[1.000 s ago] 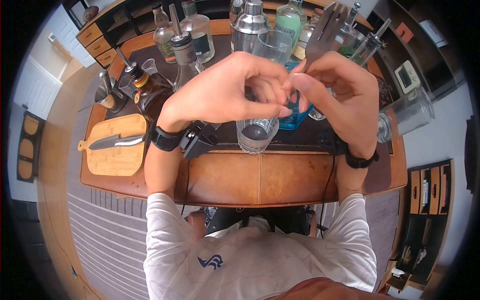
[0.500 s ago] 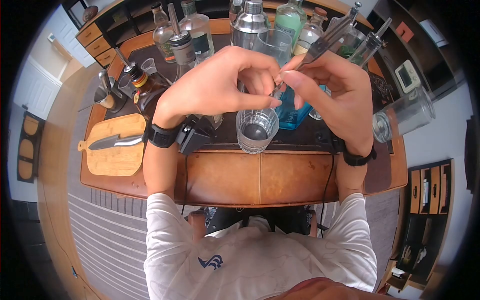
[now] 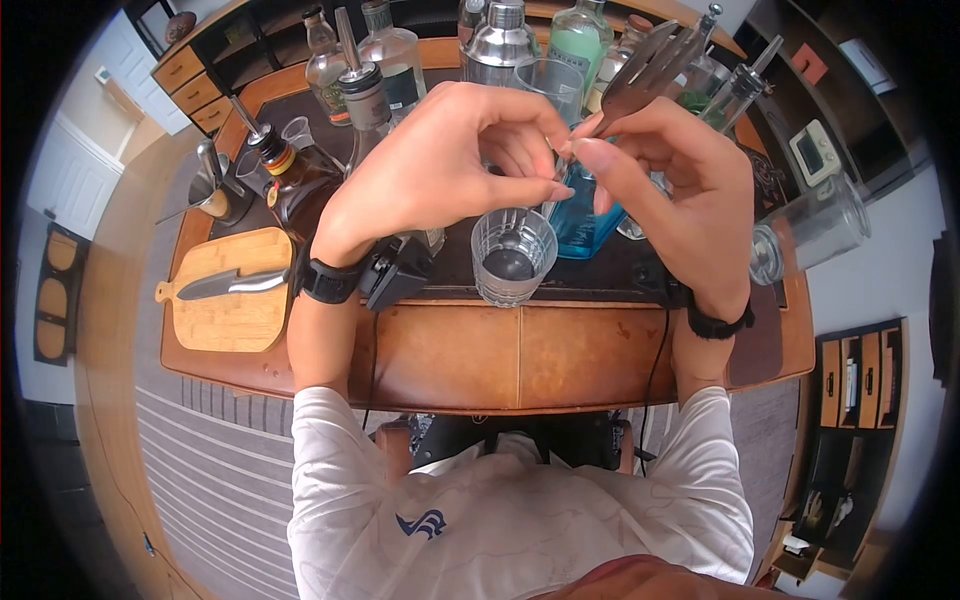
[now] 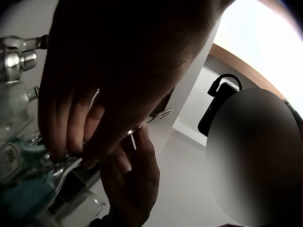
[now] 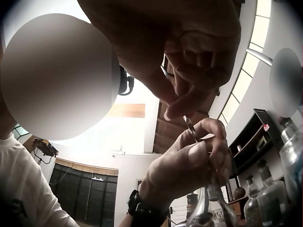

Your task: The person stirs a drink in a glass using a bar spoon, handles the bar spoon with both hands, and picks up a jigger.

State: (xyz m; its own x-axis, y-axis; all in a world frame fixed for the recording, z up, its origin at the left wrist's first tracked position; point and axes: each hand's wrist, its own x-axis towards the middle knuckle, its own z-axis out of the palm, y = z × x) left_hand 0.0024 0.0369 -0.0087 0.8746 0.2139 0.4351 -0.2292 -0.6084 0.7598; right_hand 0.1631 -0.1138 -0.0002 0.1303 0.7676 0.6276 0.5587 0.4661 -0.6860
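Note:
Above the table both hands pinch a metal bar spoon with a forked end [image 3: 640, 75], held at a slant. The right hand [image 3: 695, 195] grips it just below the tines between thumb and fingertips, and the fork leans up and to the right. My left hand [image 3: 435, 165] pinches the thin stem lower down, its fingertips right beside the right hand's. A twisted stretch of the stem [image 5: 189, 124] shows between the hands in the right wrist view. Below them stands a cut-glass tumbler [image 3: 513, 255], with a blue bottle [image 3: 590, 228] behind it, partly hidden by the hands.
A knife [image 3: 235, 284] lies on a wooden cutting board [image 3: 225, 325] at the left. Bottles with pourers, a brown bottle [image 3: 300, 190] among them, and a steel shaker [image 3: 503, 45] line the back. A clear glass vessel [image 3: 820, 235] is at the right.
The fork end turned edge-on while tipping to the right, then turned its broad side back into view. Both hands shifted slightly up and left, keeping their pinch on the bar spoon.

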